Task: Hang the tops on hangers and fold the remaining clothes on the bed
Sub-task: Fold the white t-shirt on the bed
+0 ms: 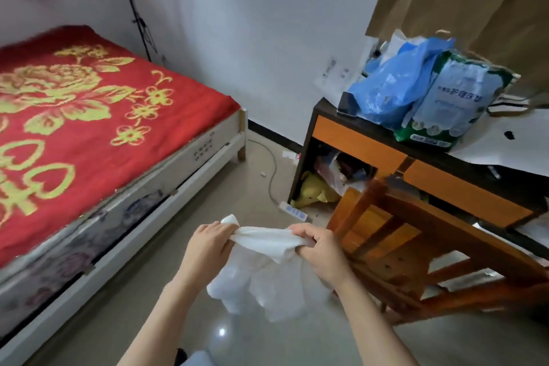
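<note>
A white garment hangs in front of me over the floor, bunched along its top edge. My left hand grips the left end of that edge. My right hand grips the right end, fingers curled into the cloth. The rest of the garment droops loosely below both hands. The bed with a red blanket patterned in yellow flowers and hearts lies to the left; I see no clothes on the part in view. No hanger is visible.
A wooden chair stands close at the right, in front of a dark desk with orange drawers. Blue plastic bags and a packet sit on the desk. A power strip and cable lie on the tiled floor.
</note>
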`<state>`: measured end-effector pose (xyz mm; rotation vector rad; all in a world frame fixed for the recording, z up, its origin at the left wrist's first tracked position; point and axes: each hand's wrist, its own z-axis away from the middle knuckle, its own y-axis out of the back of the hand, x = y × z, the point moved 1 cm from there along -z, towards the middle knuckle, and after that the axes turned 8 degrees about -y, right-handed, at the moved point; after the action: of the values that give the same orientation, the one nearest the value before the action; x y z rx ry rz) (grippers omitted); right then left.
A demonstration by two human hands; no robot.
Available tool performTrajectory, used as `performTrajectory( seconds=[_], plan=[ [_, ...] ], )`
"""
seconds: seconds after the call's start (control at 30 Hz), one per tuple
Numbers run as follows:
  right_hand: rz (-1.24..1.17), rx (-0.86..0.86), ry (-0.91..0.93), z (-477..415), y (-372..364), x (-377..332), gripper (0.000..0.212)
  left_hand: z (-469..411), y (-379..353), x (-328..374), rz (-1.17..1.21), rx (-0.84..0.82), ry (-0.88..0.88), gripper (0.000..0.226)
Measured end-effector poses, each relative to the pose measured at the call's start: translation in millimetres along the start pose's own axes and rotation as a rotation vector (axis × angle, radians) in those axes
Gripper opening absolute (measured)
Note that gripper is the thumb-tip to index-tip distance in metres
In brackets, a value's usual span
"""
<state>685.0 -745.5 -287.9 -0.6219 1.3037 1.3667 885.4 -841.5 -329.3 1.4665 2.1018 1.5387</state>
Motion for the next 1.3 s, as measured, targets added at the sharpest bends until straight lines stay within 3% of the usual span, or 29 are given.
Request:
performTrajectory(
  seconds=[0.17,0.23,0.47,0.73,0.97,1.13,1.3],
  plan=[
    [0.014,-0.145,0.011,-40.3,-86.6,-50.1,0.040,28.6,62.8,-76.9,-0.084,0.093,0.090,0.025],
    [0.022,-0.214,0.029,-56.8,-130.6,-76.7,0.035,39.1,97.7,-112.9,-0.130,0.112,0.144,0.016],
    [0.072,-0.348,0.177,-107.6,-246.1,-164.6,0.020,53.8,194.9,-212.5,-0.211,0.178,0.280,0.026],
    [0.147,-0.459,0.232,-152.7,-314.1,-209.0,0.033,62.9,236.2,-273.6,-0.267,0.232,0.370,0.023],
    [0.177,-0.557,0.299,-227.0,-372.0,-247.6,0.027,51.6,268.6,-333.0,-0.398,0.238,0.369,0.032],
    [0.163,-0.644,0.474,-290.0,-433.7,-308.6,0.020,31.2,320.3,-379.7,-0.520,0.315,0.428,0.042],
    [0.188,-0.704,0.829,-340.9,-497.0,-376.5,0.014,21.0,379.2,-420.1,-0.717,0.302,0.547,0.047]
  ],
)
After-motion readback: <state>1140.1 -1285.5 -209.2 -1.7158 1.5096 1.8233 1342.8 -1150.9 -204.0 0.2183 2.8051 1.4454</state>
